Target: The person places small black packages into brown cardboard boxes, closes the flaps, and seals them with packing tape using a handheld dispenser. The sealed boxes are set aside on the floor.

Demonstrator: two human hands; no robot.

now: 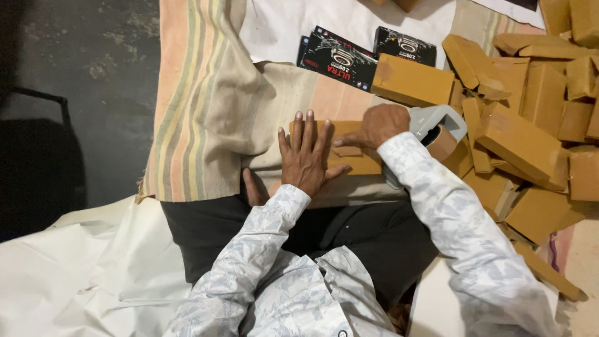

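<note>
A flat brown cardboard box point(359, 163) lies on a striped cloth point(199, 106) in front of my crossed legs. My left hand point(306, 156) presses flat on the box's left part, fingers spread. My right hand point(380, 125) rests on the box's right end and grips a grey tape dispenser point(437, 122) with a roll of brown tape point(443, 145). A short strip of brown tape shows on the box between my hands.
A heap of several brown cardboard boxes point(524, 137) fills the right side. One more brown box point(412, 80) lies just beyond my right hand. Black printed boxes point(340, 59) lie on white sheeting further back. White plastic sheet point(81, 268) covers the floor at left.
</note>
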